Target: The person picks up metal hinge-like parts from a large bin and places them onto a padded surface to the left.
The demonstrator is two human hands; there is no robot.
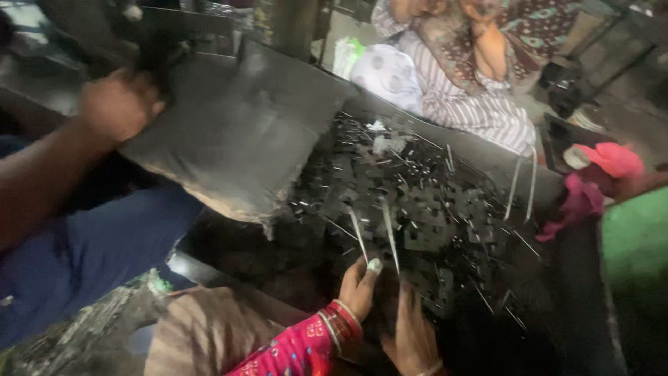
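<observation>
Head view blurs both hands (386,313) (grip perhaps loose, cannot tell) over dark metal scraps (417,202).

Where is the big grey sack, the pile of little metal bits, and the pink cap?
grey sack (236,132), head view, on the middle of its flat side.
pile of little metal bits (417,202), head view, on the dark heap's centre.
pink cap (616,159), head view, on its crown.
</observation>
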